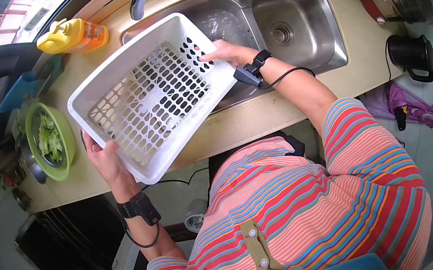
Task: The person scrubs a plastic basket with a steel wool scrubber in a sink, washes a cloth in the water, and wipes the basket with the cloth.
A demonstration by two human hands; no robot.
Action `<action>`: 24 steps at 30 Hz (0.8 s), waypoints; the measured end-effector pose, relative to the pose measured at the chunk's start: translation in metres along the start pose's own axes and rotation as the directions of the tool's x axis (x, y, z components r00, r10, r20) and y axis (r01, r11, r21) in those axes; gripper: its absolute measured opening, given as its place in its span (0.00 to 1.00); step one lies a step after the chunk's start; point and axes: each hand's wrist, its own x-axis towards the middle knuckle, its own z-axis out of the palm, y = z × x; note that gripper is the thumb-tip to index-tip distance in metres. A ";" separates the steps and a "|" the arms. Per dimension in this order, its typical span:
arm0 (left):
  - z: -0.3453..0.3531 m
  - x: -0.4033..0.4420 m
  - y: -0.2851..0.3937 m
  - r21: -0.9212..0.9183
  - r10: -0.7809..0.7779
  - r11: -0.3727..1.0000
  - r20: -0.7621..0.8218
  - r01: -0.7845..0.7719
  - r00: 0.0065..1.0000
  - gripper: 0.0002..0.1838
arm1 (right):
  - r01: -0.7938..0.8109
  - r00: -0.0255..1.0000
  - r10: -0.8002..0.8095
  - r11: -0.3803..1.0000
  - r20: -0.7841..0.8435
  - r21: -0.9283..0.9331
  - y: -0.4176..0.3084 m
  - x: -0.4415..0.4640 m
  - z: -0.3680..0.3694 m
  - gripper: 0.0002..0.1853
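**White plastic basket [150,96], two-handed hold by the sink [293,5]**

So in the head view, the left hand [103,161] is gripping the basket's near left side, thumb up on the rim. The right hand [226,54] has the opposite end pinched, thumb inside the slotted wall. The basket's up over the counter [216,135], partly covering the left basin. Off left there's a green bowl [65,129] of leafy greens [50,141], with a yellow-topped orange bottle [88,37] beyond.
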 end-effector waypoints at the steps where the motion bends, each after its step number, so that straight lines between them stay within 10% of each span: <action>1: -0.002 -0.001 0.001 -0.032 -0.020 0.999 -0.006 0.020 1.000 0.43 | 0.041 0.998 -0.040 0.999 0.040 -0.028 -0.002 -0.003 -0.001 0.21; 24: 0.028 0.000 0.031 -0.155 -0.285 0.921 0.363 0.359 0.887 0.35 | 0.101 0.977 -0.148 0.954 -0.152 -0.282 -0.079 -0.195 -0.057 0.19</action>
